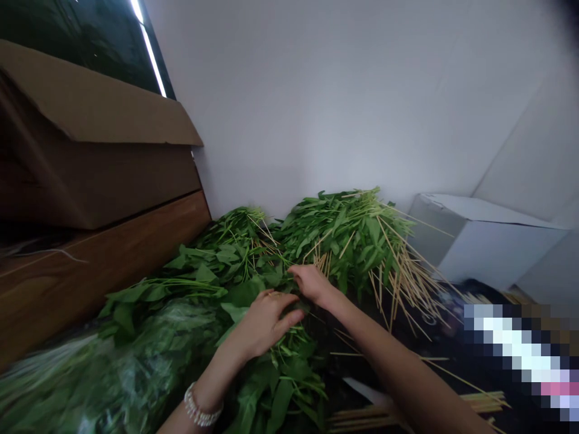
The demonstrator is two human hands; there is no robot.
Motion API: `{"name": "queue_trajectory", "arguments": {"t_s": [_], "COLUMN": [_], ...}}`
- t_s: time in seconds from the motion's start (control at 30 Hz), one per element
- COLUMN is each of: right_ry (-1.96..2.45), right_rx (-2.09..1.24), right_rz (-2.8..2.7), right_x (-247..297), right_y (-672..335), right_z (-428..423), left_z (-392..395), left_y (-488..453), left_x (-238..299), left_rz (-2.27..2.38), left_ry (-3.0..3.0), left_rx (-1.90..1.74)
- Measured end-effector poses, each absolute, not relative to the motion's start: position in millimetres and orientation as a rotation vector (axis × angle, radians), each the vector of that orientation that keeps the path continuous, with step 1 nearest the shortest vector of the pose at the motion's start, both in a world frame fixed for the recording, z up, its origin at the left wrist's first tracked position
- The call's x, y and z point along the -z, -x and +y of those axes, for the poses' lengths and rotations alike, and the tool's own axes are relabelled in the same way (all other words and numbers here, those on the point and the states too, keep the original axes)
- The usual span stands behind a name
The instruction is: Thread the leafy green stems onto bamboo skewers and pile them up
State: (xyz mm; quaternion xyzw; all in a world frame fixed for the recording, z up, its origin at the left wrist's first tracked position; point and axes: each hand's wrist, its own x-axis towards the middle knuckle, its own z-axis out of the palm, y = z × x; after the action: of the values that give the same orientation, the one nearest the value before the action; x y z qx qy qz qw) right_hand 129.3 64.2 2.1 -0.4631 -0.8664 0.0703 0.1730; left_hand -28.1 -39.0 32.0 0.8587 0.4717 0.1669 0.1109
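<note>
A big heap of green leafy stalks [235,265] lies in front of me. My left hand [265,319], with a bead bracelet at the wrist, rests on the leaves with its fingers curled over several stalks. My right hand [312,283] reaches a little farther in, fingers bent down into the leaves next to a pile of greens threaded on thin bamboo skewers [362,235]. What each hand has between its fingers is hidden by the leaves.
A cardboard box [90,157] sits on a wooden ledge [113,259] at left. A white box [479,241] stands at right against the white wall [344,96]. Loose skewers [407,410] lie bottom right. Greens in clear plastic [90,374] lie bottom left.
</note>
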Motion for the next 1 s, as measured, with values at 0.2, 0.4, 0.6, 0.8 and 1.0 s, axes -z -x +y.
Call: {"name": "queue_trajectory", "arguments": {"t_s": [0.2,0.4,0.6,0.8,1.0], "right_ry": [1.29,1.092,0.99,0.893,0.862], "right_rx": [-0.354,-0.885,-1.049,-0.922,-0.741], "right_rz": [-2.04,-1.446,-1.404,-1.64,-1.904], "right_x": [24,30,27,17,-3], "right_y": [-148,-152,-148,-141,-137], "right_z": [48,57,61,46,27], "left_z": [-30,-19,-14,-11,-9], "left_y": [32,33,44,50,49], "left_x": [-20,-8,-17,-15,-11], "left_rz": [1.605,1.532,1.653,1.67,1.761], "left_ry": [-2.447,-2.443,-2.302,-2.577,-2.77], "left_rx": [-0.37,-0.674,-1.631,-1.631,-1.287]}}
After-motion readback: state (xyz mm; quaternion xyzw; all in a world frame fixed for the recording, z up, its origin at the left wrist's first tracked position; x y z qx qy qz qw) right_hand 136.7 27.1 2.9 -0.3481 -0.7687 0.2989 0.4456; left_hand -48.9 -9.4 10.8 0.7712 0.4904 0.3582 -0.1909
